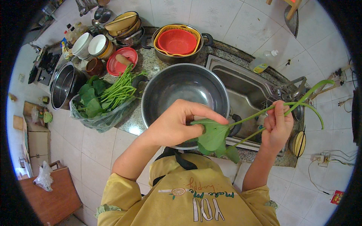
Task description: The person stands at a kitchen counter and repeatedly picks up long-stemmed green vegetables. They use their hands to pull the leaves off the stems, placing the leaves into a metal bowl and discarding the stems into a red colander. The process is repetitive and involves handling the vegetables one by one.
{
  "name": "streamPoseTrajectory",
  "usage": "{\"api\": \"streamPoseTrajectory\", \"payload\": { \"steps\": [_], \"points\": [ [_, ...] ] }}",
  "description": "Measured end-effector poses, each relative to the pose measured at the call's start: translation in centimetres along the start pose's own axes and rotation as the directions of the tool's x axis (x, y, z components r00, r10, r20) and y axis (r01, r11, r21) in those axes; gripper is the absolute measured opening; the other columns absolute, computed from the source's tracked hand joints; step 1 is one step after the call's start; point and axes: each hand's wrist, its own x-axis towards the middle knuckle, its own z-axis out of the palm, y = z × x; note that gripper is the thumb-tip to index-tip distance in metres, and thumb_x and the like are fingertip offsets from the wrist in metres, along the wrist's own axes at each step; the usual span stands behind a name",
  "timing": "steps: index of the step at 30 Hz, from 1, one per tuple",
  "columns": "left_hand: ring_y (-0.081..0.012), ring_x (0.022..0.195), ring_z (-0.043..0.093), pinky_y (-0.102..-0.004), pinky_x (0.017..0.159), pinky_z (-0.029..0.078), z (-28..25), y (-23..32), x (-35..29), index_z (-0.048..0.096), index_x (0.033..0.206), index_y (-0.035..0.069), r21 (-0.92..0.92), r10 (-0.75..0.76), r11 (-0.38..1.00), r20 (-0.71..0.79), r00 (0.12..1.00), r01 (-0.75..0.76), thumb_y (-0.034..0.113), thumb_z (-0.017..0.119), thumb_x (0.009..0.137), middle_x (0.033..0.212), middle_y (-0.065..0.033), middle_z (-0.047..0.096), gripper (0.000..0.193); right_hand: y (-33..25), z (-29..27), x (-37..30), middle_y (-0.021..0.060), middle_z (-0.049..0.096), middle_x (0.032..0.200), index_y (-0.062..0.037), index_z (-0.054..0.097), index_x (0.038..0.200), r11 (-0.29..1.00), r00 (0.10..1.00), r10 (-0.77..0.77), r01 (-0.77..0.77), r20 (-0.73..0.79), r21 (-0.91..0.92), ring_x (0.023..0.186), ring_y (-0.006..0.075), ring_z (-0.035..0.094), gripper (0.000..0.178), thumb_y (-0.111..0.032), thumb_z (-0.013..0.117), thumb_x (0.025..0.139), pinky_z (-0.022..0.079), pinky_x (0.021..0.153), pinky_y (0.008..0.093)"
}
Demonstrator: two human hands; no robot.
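Note:
My left hand [179, 122] pinches a broad green leaf [213, 136] close to where it joins its stalk. Farther along, my right hand [278, 126] is closed around the long green stems [307, 97] of the same leafy greens, whose ends stick out past it to the right. More leaves dangle below the left thumb. Both hands are held over the near right rim of a large metal pot [184, 67], which shows a grey, shiny inside. At its left, a clear plastic bag [102, 123] holds a bunch of leafy greens [118, 90] with long stems.
A steel sink [235, 81] with a faucet [296, 88] adjoins the pot on the right. Behind stands another pot [175, 58] with a red basin [177, 42] in it. Stacked bowls [81, 45], a red plate [128, 56] and dark pots [66, 84] crowd the left counter.

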Motion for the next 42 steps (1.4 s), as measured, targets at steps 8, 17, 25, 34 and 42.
{"api": "streamPoseTrajectory", "payload": {
  "steps": [8, 17, 25, 34, 42],
  "points": [
    [-0.0122, 0.077, 0.059, -0.0246, 0.074, 0.045, -0.8, -3.5, 2.5, 0.063, 0.094, 0.0, -0.011, -0.137, 0.99, 0.089, 0.987, 0.138, 0.009, 0.066, 0.073, 0.086, -0.0076, 0.064, 0.024, 0.4, 1.8, -0.4, 0.0052, 0.054, 0.058, -0.0044, 0.054, 0.072, 0.993, 0.999, -0.021, 0.016, -0.044, -0.114, 0.037, 0.0021, 0.03, 0.013, -0.012, 0.063, 0.078, 0.019, 0.035, 0.0172],
    [-0.0213, 0.058, 0.059, -0.0302, 0.068, 0.047, -1.3, -4.3, 3.0, 0.06, 0.075, -0.007, -0.521, -0.312, 0.74, 0.294, 0.904, 0.425, 0.016, 0.052, 0.079, 0.07, -0.0136, 0.061, 0.025, 0.7, 1.1, -0.1, 0.0043, 0.053, 0.057, -0.0069, 0.05, 0.066, 0.989, 0.988, 0.142, -0.144, -0.054, -0.027, 0.036, 0.002, 0.03, 0.018, -0.013, 0.063, 0.078, 0.018, 0.034, 0.0173],
    [-0.0324, 0.07, 0.061, -0.0388, 0.079, 0.046, -1.2, -7.6, 3.1, 0.051, 0.08, 0.0, -0.81, 0.109, 0.337, 0.541, 0.834, 0.481, 0.033, 0.038, 0.085, 0.071, -0.0153, 0.054, 0.036, 1.0, 1.1, -0.3, 0.0018, 0.049, 0.054, -0.0091, 0.047, 0.065, 0.986, 0.985, 0.163, -0.164, -0.057, -0.015, 0.037, 0.0022, 0.03, 0.022, -0.016, 0.064, 0.077, 0.018, 0.033, 0.0174],
    [-0.0327, 0.056, 0.059, -0.0383, 0.074, 0.048, -0.1, -6.7, 3.2, 0.049, 0.07, 0.002, -0.79, -0.014, 0.352, 0.532, 0.847, 0.502, 0.036, 0.039, 0.08, 0.063, -0.0184, 0.053, 0.037, 1.1, 0.5, -0.2, -0.0003, 0.047, 0.053, -0.0096, 0.047, 0.067, 0.991, 0.988, 0.136, -0.137, -0.074, -0.005, 0.037, 0.0023, 0.029, 0.021, -0.017, 0.063, 0.078, 0.017, 0.033, 0.0178],
    [-0.0351, 0.07, 0.06, -0.0414, 0.08, 0.045, 0.8, -8.6, 4.3, 0.053, 0.085, 0.0, -0.803, 0.128, 0.341, 0.555, 0.822, 0.489, 0.036, 0.042, 0.082, 0.077, -0.018, 0.057, 0.037, 0.6, 3.5, -2.8, 0.0038, 0.052, 0.057, -0.003, 0.052, 0.081, 0.968, 0.924, 0.252, -0.245, 0.289, -0.06, 0.041, 0.0091, 0.043, 0.009, -0.008, 0.059, 0.078, 0.033, 0.036, 0.0209]
  ]
}}
